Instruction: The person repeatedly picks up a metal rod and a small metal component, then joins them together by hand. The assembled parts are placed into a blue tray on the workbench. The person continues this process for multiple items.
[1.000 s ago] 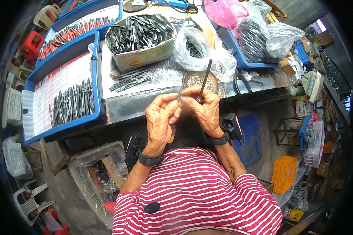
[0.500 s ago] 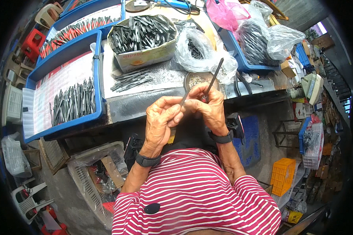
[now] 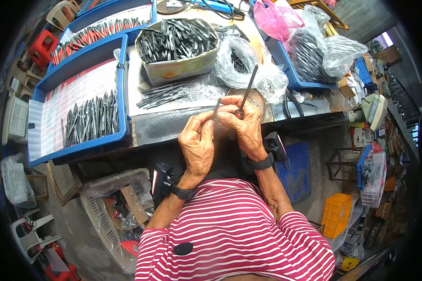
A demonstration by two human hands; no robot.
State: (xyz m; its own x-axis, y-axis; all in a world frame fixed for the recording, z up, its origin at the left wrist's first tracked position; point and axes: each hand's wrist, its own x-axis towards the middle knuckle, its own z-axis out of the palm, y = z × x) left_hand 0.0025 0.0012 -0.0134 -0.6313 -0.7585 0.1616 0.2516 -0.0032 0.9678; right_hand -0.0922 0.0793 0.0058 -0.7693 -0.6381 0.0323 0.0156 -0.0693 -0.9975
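My left hand [image 3: 198,144] is closed, its thumb and fingertips pinching a slim dark strip-like piece [image 3: 217,107] that stands nearly upright. Beside it, my right hand [image 3: 246,125] is closed round a tool with a thin dark shaft [image 3: 249,89], which points up and slightly right. The tool's lower end is hidden in the palm, so its exact kind does not show. My right fingertips meet the left ones at the piece. Both hands are above the table's near edge, just in front of a round dish [image 3: 256,100] with small bits in it.
Slim dark pieces fill a box [image 3: 178,70] and a blue tray [image 3: 79,151]; a loose pile [image 3: 160,96] lies between. Clear plastic bags [image 3: 237,58] and a blue bin [image 3: 293,77] stand to the right, near dark-handled pliers [image 3: 293,105]. A crate [image 3: 98,210] sits below left.
Both hands have shifted slightly, and the left fingers have straightened some. The tool's shaft stands more upright, and the slim piece has tipped more upright too.
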